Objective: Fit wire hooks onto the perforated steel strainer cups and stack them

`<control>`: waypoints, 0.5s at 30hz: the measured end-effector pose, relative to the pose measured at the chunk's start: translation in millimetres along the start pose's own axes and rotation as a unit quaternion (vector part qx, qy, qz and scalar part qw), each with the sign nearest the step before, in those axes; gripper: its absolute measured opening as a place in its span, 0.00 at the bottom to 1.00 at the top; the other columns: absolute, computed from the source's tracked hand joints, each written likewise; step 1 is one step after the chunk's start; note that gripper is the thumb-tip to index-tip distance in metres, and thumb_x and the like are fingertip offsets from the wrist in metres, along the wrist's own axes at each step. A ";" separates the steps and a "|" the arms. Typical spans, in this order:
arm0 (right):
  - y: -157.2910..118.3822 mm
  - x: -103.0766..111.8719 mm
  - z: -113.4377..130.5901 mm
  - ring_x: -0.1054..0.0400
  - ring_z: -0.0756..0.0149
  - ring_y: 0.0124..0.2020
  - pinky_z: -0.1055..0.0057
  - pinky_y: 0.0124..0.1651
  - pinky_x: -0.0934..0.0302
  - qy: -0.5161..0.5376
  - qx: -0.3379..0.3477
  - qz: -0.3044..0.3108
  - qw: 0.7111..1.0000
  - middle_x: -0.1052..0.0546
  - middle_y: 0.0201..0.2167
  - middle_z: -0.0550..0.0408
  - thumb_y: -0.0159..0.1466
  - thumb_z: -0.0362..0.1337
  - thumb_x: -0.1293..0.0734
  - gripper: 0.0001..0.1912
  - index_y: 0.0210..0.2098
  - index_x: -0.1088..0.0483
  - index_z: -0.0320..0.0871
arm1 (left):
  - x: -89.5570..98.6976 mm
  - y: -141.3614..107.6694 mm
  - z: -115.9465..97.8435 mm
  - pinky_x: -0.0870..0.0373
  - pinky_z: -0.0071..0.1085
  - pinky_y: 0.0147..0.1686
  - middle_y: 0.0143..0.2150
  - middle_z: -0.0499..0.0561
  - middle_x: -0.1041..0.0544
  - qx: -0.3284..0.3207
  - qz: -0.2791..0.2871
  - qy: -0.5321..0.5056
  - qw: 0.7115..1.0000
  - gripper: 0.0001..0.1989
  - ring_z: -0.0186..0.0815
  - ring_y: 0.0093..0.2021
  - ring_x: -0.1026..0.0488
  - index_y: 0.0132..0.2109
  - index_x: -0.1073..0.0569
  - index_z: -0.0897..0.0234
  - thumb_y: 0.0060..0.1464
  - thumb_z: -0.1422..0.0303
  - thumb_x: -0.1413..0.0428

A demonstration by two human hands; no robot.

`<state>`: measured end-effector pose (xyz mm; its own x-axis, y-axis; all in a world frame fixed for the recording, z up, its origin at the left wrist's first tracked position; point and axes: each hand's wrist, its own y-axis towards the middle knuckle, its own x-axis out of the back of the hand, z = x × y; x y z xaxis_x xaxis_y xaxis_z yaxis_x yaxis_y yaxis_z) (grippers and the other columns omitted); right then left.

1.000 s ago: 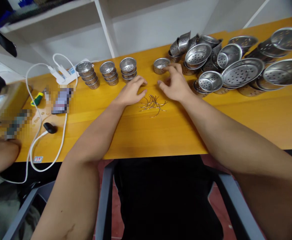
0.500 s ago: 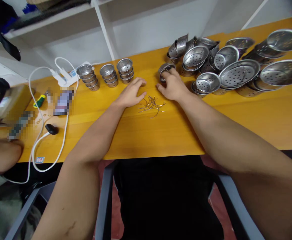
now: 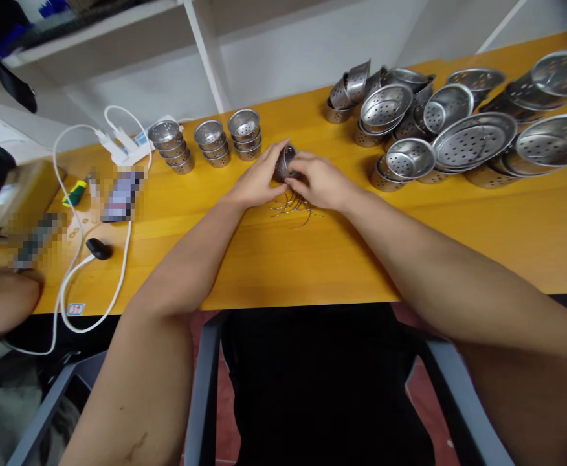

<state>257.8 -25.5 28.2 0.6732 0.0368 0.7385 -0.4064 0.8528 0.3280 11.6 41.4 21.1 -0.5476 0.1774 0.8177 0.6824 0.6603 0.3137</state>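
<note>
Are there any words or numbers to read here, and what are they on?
"39", in red on a small sticker near the front edge of the table; second digit slightly blurred.
Blue label on the power strip: too small to read.
Phone screen: too blurred to read.
Metal cup between left hand and right hand: no writing visible.

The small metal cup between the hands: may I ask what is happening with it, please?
The person's left hand and right hand hold a small perforated cup, tilted, beside a loose pile of thin wires. To the left stand three stacks of similar cups; more metal containers crowd the right.
</note>
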 end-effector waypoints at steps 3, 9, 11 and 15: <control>-1.0 -4.1 7.9 0.20 0.40 0.57 0.36 0.71 0.21 0.046 -0.031 -0.024 0.998 0.15 0.57 0.41 0.77 0.52 0.25 0.12 0.47 0.23 0.53 | -0.7 1.3 1.3 0.41 0.64 0.99 0.92 0.68 0.30 0.007 -0.006 0.008 1.000 0.47 0.66 0.96 0.35 0.91 0.37 0.55 0.75 0.55 0.28; 1.6 -7.1 2.2 0.26 0.48 0.43 0.45 0.52 0.21 0.204 -0.107 -0.045 0.972 0.21 0.39 0.50 0.72 0.71 0.20 0.30 0.48 0.26 0.53 | -4.0 2.2 0.0 0.41 0.63 0.99 0.92 0.65 0.32 -0.010 -0.019 0.008 1.000 0.45 0.63 0.96 0.36 0.91 0.39 0.51 0.77 0.58 0.31; 2.4 -6.0 3.4 0.28 0.51 0.39 0.49 0.45 0.24 0.249 -0.122 -0.057 0.959 0.25 0.35 0.52 0.70 0.78 0.20 0.35 0.46 0.26 0.54 | -6.1 2.7 2.7 0.40 0.62 0.98 0.92 0.66 0.33 -0.022 -0.020 0.003 1.000 0.45 0.63 0.96 0.36 0.91 0.40 0.52 0.78 0.58 0.32; 5.0 -5.8 8.4 0.37 0.60 0.29 0.60 0.30 0.39 0.377 -0.122 -0.084 0.914 0.32 0.29 0.56 0.65 0.90 0.23 0.46 0.38 0.32 0.53 | -12.7 6.0 18.3 0.40 0.66 0.97 0.91 0.68 0.33 -0.055 -0.034 -0.019 0.998 0.45 0.65 0.95 0.35 0.91 0.42 0.54 0.79 0.56 0.32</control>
<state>246.7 -25.9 30.6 0.9853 0.1649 0.0441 -0.1703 0.9669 0.1898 13.8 56.5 3.8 -0.6108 0.1643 0.7746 0.6910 0.5883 0.4201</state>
